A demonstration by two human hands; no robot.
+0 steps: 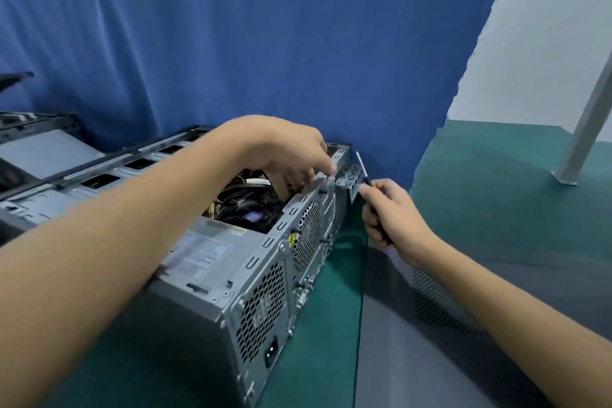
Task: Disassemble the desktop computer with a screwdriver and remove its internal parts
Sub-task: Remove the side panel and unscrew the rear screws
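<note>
A grey desktop computer case [265, 288] lies open on the green table, its perforated rear panel facing me. Black and yellow cables [245, 200] show inside, beside the silver power supply [205, 252]. My left hand [284, 152] reaches over the case and its fingers pinch a metal bracket [347, 180] at the rear panel's top far corner. My right hand [394, 219] grips the dark handle of a screwdriver [362, 170]; its shaft points up beside that bracket. The fingertips of my left hand are partly blurred.
A grey side panel [430, 341] with a perforated patch lies flat on the table to the right of the case. A second open chassis [43, 149] stands at the left. A blue cloth [265, 43] hangs behind. A metal leg [586, 129] stands far right.
</note>
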